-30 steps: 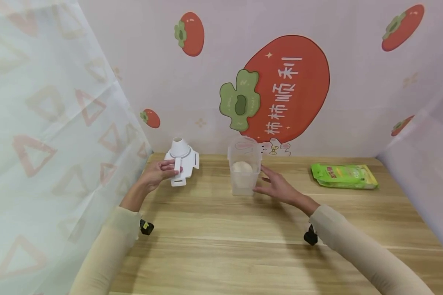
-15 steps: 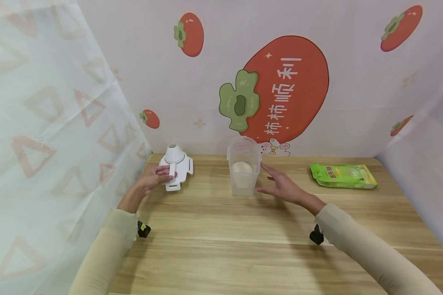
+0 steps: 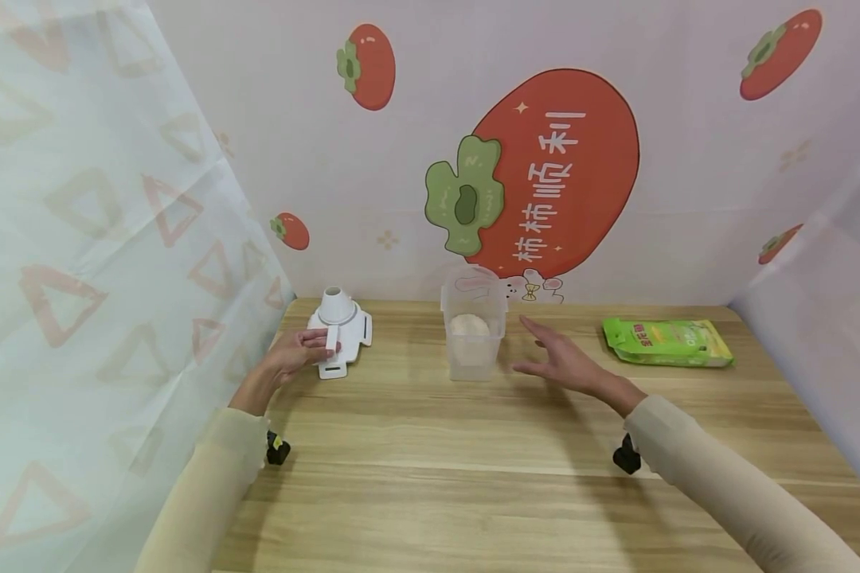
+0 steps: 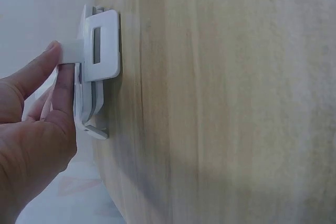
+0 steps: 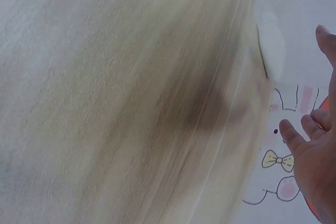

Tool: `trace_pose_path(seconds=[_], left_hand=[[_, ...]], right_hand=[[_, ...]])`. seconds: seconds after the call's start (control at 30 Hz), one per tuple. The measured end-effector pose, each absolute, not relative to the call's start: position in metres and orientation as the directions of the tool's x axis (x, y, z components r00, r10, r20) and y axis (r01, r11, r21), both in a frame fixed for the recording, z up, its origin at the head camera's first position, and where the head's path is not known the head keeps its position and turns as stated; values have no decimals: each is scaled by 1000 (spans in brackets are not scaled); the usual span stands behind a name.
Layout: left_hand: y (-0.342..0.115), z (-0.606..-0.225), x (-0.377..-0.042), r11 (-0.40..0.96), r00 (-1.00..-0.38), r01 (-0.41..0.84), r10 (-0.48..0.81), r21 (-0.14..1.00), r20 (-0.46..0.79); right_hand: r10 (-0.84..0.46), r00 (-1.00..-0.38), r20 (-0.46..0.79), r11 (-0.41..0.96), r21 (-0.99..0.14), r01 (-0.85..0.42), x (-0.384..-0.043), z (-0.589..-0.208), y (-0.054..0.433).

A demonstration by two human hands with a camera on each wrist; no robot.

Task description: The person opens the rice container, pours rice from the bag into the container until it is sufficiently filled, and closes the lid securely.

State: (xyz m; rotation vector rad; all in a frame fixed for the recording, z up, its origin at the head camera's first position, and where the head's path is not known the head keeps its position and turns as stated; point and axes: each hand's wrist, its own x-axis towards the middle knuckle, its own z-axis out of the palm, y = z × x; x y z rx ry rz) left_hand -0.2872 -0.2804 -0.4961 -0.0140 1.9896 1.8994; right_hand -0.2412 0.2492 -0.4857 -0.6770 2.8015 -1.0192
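At the back left, a white plastic lid with side locking flaps and a cone-shaped spout lies by the table's rear corner. My left hand pinches its raised handle between thumb and fingers. A tall translucent container stands upright at the back middle, with a whitish heap inside. To the right of that container is my right hand, fingers spread and holding nothing, with a small gap between. The right wrist view shows the same hand beside the container's clear wall.
A green and yellow packet lies flat at the back right of the wooden table. Behind the table hangs a printed backdrop; a patterned sheet walls off the left side.
The lid has come left and toward me, down to the table, in my left hand's pinch. My right hand has drawn away to the right from the container.
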Motion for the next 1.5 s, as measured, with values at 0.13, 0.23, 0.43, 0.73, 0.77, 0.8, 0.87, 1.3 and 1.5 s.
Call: trace_pose_path(seconds=[0.13,0.23,0.43,0.73,0.77,0.8,0.87,1.3,1.5], left_hand=[[-282,-497,-287,114,-935,-245,235,963,-266],[-282,-496,-287,223,-949,-195,204,955,-241],[-280,-487,-283,493,-966,-86,172,865,-195],[-276,-475,-284,667,-989,63,144,742,-45],[-275,-474,-284,670,-989,68,141,739,-37],[-275,-474,-284,675,-990,73,138,734,-28],[-273,-472,-285,681,-992,83,129,728,-7],[-257,-458,-284,744,-971,231,216,627,101],[-241,-450,-283,735,-947,305,300,605,114]], right_hand=[[-429,-900,70,689,-619,-377,-241,-485,253],[-423,-904,61,702,-609,-369,-241,-485,256],[-411,-910,55,731,-577,-365,-242,-486,262],[-409,-911,44,765,-528,-369,-243,-485,274],[-407,-913,42,770,-521,-367,-243,-485,276],[-404,-914,40,774,-517,-365,-243,-485,277],[-397,-917,35,782,-511,-358,-242,-485,280],[-410,-911,54,812,-433,-391,-241,-483,298],[-415,-908,62,834,-373,-406,-244,-484,310]])
